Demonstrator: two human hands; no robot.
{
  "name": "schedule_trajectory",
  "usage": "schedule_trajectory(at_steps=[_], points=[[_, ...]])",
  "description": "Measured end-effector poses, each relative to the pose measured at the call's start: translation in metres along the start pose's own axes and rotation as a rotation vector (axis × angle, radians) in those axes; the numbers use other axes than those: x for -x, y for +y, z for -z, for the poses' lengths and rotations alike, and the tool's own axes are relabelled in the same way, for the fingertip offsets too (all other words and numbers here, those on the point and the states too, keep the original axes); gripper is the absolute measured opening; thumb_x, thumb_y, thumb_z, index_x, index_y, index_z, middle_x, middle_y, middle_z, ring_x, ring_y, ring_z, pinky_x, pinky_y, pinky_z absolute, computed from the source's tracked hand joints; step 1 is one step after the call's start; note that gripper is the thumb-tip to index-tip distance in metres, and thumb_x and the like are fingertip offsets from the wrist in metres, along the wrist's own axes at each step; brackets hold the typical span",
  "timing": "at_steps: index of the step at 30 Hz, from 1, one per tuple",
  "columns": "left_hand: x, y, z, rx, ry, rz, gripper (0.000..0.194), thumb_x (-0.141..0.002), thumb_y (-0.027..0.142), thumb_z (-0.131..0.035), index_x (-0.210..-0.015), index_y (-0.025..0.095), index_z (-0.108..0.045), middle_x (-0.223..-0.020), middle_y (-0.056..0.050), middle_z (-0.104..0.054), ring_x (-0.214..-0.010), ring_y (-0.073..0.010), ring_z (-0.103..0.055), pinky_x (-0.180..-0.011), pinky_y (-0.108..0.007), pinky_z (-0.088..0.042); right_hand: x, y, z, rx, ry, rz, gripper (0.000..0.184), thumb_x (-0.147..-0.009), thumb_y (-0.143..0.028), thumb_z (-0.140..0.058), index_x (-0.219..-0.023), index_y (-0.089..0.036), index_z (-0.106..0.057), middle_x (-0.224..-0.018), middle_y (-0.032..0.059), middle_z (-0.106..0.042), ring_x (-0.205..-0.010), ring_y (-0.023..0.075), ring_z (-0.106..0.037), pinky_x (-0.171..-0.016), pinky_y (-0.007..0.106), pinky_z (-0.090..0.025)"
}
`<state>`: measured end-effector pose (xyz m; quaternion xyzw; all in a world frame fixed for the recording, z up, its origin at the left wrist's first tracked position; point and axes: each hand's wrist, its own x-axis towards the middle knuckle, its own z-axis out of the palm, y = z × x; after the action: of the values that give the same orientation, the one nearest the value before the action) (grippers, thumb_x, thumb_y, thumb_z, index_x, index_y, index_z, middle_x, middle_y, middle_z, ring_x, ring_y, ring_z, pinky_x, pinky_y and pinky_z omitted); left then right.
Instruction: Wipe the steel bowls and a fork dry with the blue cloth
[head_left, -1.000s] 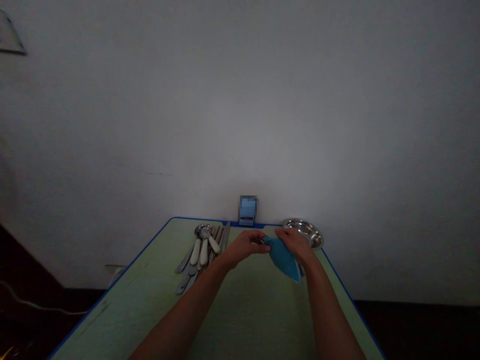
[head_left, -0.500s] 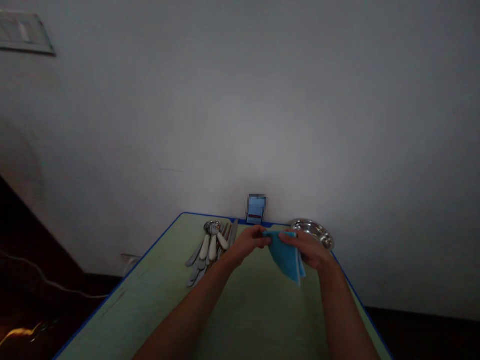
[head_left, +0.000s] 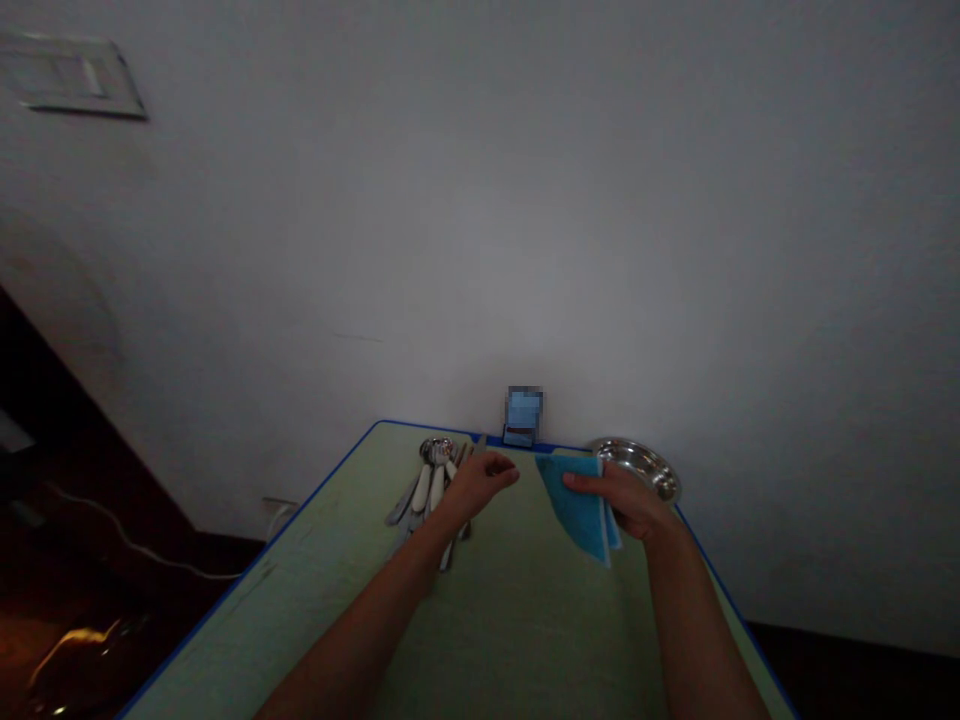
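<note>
My right hand (head_left: 628, 497) grips a folded blue cloth (head_left: 576, 505) with pale edges, the thumb lying across its upper face. The cloth hangs slanted above the table, its lower corner pointing down. To the left, my left hand (head_left: 484, 480) is free of the cloth, its fingers loosely curled and apart, with nothing seen in them. It hovers beside a pile of cutlery (head_left: 421, 492), which includes spoons with white handles and metal knives. My left hand and forearm hide part of that pile.
A shiny metal bowl (head_left: 637, 462) stands at the table's back right corner, behind my right hand. A phone (head_left: 523, 415) leans upright at the back edge against the wall (head_left: 480, 200). The pale green table (head_left: 540, 640) has a blue rim. A white cable (head_left: 142, 545) runs at the left.
My left hand has let go of the cloth and moved left toward the cutlery. My right hand keeps hold of the cloth. The view has shifted slightly left.
</note>
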<state>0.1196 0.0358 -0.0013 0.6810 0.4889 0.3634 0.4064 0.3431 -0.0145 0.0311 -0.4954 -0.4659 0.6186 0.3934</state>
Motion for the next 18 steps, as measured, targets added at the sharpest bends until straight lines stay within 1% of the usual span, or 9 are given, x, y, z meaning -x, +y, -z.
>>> schedule_trajectory(at_steps=[5,8,10,12,14,18], points=[[-0.006,-0.026,0.038,-0.262,0.133,0.121,0.015,-0.073,0.024,-0.06,-0.078,0.014,-0.069,-0.08,-0.006,-0.072,-0.08,-0.021,-0.064,-0.071,-0.028,-0.045,-0.001,-0.001,0.003,-0.025,0.033,-0.006,0.034,-0.064,-0.03,-0.076,-0.093,-0.017,-0.066,-0.09,0.0089,-0.073,-0.08,0.0232,-0.069,-0.084,0.038,-0.053],[-0.005,-0.034,0.058,-0.406,0.198,0.191,0.015,-0.076,0.025,-0.057,-0.077,0.016,-0.07,-0.084,-0.007,-0.073,-0.082,-0.0213,-0.065,-0.071,-0.026,-0.044,-0.001,-0.001,0.004,-0.029,0.054,-0.007,0.034,-0.064,-0.03,-0.077,-0.094,-0.017,-0.065,-0.09,0.0088,-0.073,-0.079,0.0237,-0.07,-0.083,0.039,-0.053],[-0.002,-0.036,0.068,-0.492,0.223,0.236,0.015,-0.077,0.026,-0.058,-0.077,0.017,-0.07,-0.087,-0.007,-0.073,-0.084,-0.0208,-0.065,-0.07,-0.025,-0.044,0.0,-0.002,0.004,-0.028,0.065,-0.008,0.035,-0.064,-0.029,-0.077,-0.094,-0.017,-0.065,-0.091,0.0088,-0.073,-0.079,0.0242,-0.07,-0.082,0.039,-0.054],[0.001,-0.036,0.074,-0.572,0.236,0.282,0.018,-0.078,0.029,-0.057,-0.082,0.017,-0.069,-0.09,-0.009,-0.073,-0.086,-0.0218,-0.065,-0.07,-0.025,-0.044,0.0,-0.002,0.003,-0.026,0.073,-0.006,0.035,-0.064,-0.029,-0.077,-0.095,-0.018,-0.065,-0.091,0.0086,-0.073,-0.081,0.0244,-0.07,-0.082,0.039,-0.054],[0.004,-0.036,0.077,-0.638,0.233,0.323,0.022,-0.079,0.033,-0.057,-0.086,0.017,-0.069,-0.094,-0.01,-0.072,-0.088,-0.0224,-0.065,-0.069,-0.026,-0.044,0.001,-0.003,0.002,-0.024,0.075,-0.005,0.035,-0.064,-0.029,-0.077,-0.095,-0.018,-0.065,-0.092,0.0079,-0.073,-0.081,0.0239,-0.07,-0.082,0.038,-0.054],[0.009,-0.034,0.073,-0.747,0.208,0.367,0.024,-0.079,0.035,-0.055,-0.089,0.019,-0.069,-0.099,-0.01,-0.072,-0.091,-0.0229,-0.065,-0.068,-0.026,-0.045,0.002,-0.004,0.001,-0.026,0.075,-0.015,0.031,-0.065,-0.029,-0.076,-0.091,-0.019,-0.065,-0.09,0.0072,-0.074,-0.079,0.0233,-0.07,-0.08,0.037,-0.054]])
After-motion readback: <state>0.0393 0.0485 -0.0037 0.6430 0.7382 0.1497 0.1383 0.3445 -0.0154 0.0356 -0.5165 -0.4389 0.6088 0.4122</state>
